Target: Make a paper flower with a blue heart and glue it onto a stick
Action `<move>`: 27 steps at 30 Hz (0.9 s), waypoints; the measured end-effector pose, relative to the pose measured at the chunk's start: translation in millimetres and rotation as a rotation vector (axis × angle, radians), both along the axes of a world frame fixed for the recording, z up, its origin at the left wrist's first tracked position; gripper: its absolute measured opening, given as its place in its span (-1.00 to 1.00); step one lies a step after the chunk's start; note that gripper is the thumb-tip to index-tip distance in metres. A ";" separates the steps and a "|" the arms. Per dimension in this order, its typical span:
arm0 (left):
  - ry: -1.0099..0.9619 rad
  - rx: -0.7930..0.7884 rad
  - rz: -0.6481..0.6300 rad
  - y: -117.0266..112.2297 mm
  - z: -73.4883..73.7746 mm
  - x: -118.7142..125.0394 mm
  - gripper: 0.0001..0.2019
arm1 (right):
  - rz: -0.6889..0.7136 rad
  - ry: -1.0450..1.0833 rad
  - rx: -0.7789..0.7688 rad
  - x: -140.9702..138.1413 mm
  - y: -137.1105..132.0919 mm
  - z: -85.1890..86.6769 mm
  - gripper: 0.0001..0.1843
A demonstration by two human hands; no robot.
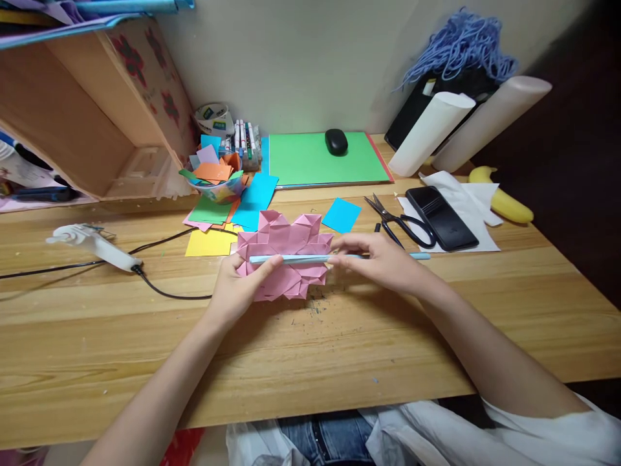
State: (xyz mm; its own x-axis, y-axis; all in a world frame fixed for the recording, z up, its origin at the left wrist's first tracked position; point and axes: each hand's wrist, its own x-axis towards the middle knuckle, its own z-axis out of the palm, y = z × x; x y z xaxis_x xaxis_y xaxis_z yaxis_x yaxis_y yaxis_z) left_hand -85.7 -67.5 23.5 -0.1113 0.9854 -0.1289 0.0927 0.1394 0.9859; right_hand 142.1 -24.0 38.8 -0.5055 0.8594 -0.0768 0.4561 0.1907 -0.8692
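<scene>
A folded pink paper flower (286,236) is held just above the table, its petals creased and spread. Across it lies a thin light-blue paper stick (305,259), running left to right. My left hand (242,281) grips the flower's left edge, with the thumb pressing the stick's left end onto it. My right hand (371,259) is closed around the stick near the flower's right side, and the stick's far end shows beyond the hand. The fingers of my left hand beneath the flower are hidden.
Black scissors (400,220), a phone (441,217) and a banana (504,197) lie to the right. On the left are a white glue gun (97,246) with its cord and a bowl of paper scraps (218,184). A mouse (336,142) rests on green sheets (301,162) behind.
</scene>
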 end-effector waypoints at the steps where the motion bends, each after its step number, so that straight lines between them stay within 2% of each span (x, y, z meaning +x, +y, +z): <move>1: 0.017 0.005 -0.001 0.4 0.3 -1.6 -0.75 | 0.028 -0.028 -0.024 1.7 0.9 0.5 -0.71; 4: 0.073 0.026 -0.026 1.6 2.3 -6.1 -0.75 | 0.042 -0.056 -0.067 2.0 1.6 0.2 -0.63; 7: 0.084 0.047 -0.071 2.6 5.5 -11.2 -0.76 | 0.015 -0.042 -0.066 0.3 1.0 2.4 -0.66; 12: 0.085 0.064 -0.158 4.7 12.3 -24.8 -0.74 | 0.220 -0.059 -0.125 9.7 1.8 16.7 -0.67; 14: 0.121 0.108 -0.169 7.3 14.4 -31.0 -0.72 | 0.230 -0.048 -0.140 13.3 1.9 18.9 -0.68; 16: 0.174 0.230 -0.087 11.6 15.0 -37.0 -0.67 | 0.141 0.014 -0.111 13.2 1.3 16.2 -0.70; 18: 0.215 0.357 0.064 16.3 13.8 -41.3 -0.53 | -0.002 0.118 -0.069 8.9 0.2 10.2 -0.74; 20: 0.231 0.386 0.171 18.9 12.0 -41.0 -0.48 | -0.146 0.272 -0.058 2.2 -1.0 4.0 -0.78; 21: 0.236 0.360 0.179 18.5 11.5 -37.9 -0.52 | -0.194 0.359 -0.070 -1.6 -1.6 1.6 -0.78; 23: 0.251 0.257 0.070 14.2 12.1 -24.4 -0.70 | -0.232 0.513 -0.137 -9.1 -2.7 -1.4 -0.77; 25: 0.271 0.178 -0.143 6.6 15.1 -2.1 -0.77 | -0.243 0.644 -0.224 -16.7 -3.6 -1.6 -0.76; 27: 0.235 0.116 -0.387 -0.5 19.0 24.5 -0.76 | -0.261 0.765 -0.286 -25.1 -3.7 0.7 -0.75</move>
